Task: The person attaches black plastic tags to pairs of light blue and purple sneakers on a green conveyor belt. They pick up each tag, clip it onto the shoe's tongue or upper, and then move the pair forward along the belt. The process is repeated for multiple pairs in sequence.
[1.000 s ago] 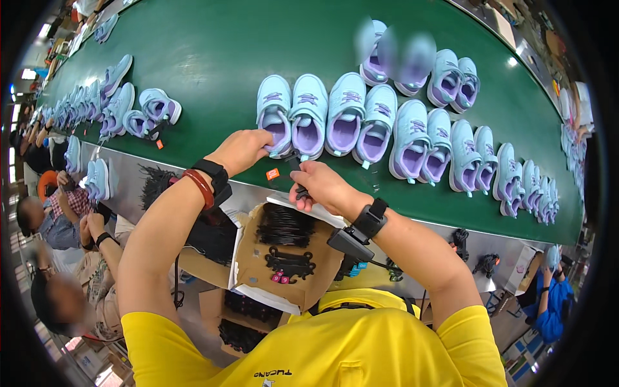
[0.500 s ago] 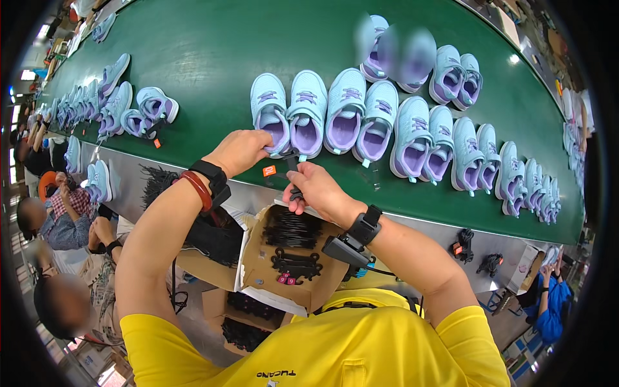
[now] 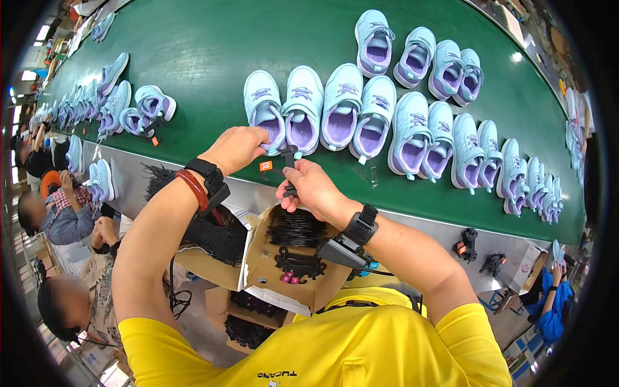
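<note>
A row of light blue and lilac children's shoes stands on the green table, toes pointing away from me. My left hand (image 3: 235, 149) grips the heel of the leftmost shoe (image 3: 262, 97), fingertips at its collar. My right hand (image 3: 316, 188) is closed round a black plastic shoe hanger (image 3: 290, 161), whose upper end reaches the heels of the leftmost shoe and the shoe (image 3: 303, 97) beside it. Whether the hanger is hooked into either shoe I cannot tell. An orange size tag (image 3: 265, 166) lies just left of the hanger.
Below the table edge, an open cardboard box (image 3: 271, 293) holds black hangers (image 3: 300, 263), beside a heap of black strips (image 3: 216, 235). More shoes (image 3: 375, 48) stand farther back on the green table (image 3: 206, 58). Co-workers sit at left; a person in blue (image 3: 551, 309) is at right.
My view has shifted a little, and both hands stay at the two leftmost shoes. The hanger's upper end has tipped slightly left. A co-worker at left has turned the head.
</note>
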Action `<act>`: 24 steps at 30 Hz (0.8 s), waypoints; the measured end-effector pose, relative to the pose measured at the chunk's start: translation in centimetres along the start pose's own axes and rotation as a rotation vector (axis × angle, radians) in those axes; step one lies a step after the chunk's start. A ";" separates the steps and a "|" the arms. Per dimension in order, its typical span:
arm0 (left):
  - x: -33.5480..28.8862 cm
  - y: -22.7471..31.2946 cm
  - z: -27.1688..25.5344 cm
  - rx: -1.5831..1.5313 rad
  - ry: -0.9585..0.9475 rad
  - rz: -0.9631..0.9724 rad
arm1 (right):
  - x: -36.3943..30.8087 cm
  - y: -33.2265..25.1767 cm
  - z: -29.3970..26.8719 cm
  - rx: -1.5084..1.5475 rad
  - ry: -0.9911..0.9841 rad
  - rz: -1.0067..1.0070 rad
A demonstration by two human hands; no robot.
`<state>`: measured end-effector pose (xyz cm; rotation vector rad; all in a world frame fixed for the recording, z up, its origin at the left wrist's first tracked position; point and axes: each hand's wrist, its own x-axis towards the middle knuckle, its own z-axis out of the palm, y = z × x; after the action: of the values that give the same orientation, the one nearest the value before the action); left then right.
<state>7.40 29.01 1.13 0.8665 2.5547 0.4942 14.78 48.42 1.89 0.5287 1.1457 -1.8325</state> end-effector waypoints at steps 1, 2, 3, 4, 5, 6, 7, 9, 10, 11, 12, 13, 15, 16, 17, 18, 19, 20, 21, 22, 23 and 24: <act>0.0 0.1 0.0 0.004 0.000 -0.005 | 0.0 0.1 -0.1 0.003 -0.012 -0.002; 0.0 0.2 0.1 0.008 -0.001 -0.009 | 0.1 0.2 -0.2 0.006 -0.024 -0.005; 0.1 0.3 0.1 0.012 -0.001 -0.014 | 0.1 0.3 -0.3 0.009 -0.036 -0.007; 0.1 0.4 0.0 0.014 0.001 -0.014 | 0.2 0.4 -0.4 0.000 -0.038 -0.012; 0.1 0.5 0.0 0.016 0.003 -0.013 | 0.2 0.4 -0.5 -0.009 -0.040 -0.017; 0.1 0.6 0.0 0.017 0.004 -0.013 | 0.2 0.5 -0.6 -0.018 -0.042 -0.022; 0.2 0.7 0.0 0.029 0.011 -0.007 | 0.1 0.5 -0.7 -0.020 -0.046 -0.024; 0.3 0.9 0.1 0.051 0.025 0.005 | 0.1 0.4 -0.8 -0.026 -0.055 -0.028; 0.4 1.0 0.1 0.072 0.012 0.001 | 0.1 0.5 -0.8 -0.040 -0.061 -0.041; 0.6 1.2 0.1 0.092 -0.001 -0.003 | 0.1 0.5 -0.9 -0.055 -0.067 -0.055; 0.7 1.3 0.1 0.112 -0.014 -0.008 | 0.1 0.5 -0.9 -0.070 -0.074 -0.068; 0.6 1.2 0.0 0.114 -0.015 -0.005 | 0.1 0.5 -0.8 -0.073 -0.075 -0.056; 0.5 1.1 -0.1 0.118 -0.017 -0.001 | 0.0 0.3 -0.6 -0.080 -0.079 -0.031; 0.6 1.4 -0.2 0.141 -0.031 -0.007 | 0.4 0.0 -1.0 -0.186 -0.155 -0.020; 0.7 1.5 -0.4 0.164 -0.044 -0.014 | 1.0 -0.5 -1.7 -0.292 -0.230 -0.009; 0.8 1.7 -0.6 0.187 -0.057 -0.021 | 1.4 -1.0 -2.2 -0.399 -0.305 0.003; 0.7 1.7 -1.0 0.175 -0.024 -0.032 | 1.5 -1.5 -2.4 -0.366 -0.330 -0.016; 0.6 1.6 -1.5 0.162 0.009 -0.043 | 2.0 -2.0 -2.5 -0.318 -0.353 -0.023; 0.3 1.5 -2.0 0.149 0.043 -0.054 | 2.5 -2.3 -2.6 -0.269 -0.376 -0.030; 0.4 1.5 -2.7 0.087 0.044 -0.106 | 3.0 -2.7 -2.8 -0.259 -0.366 -0.088; 0.5 1.6 -3.4 -0.029 0.023 -0.041 | 3.2 -2.9 -2.9 -0.255 -0.372 -0.130; 0.2 1.6 -3.7 0.076 -0.010 0.068 | 3.4 -3.0 -2.9 -0.251 -0.377 -0.171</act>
<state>6.28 29.61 4.92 0.9829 2.5569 0.4141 10.21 49.92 -0.43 -0.0607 1.1606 -1.7989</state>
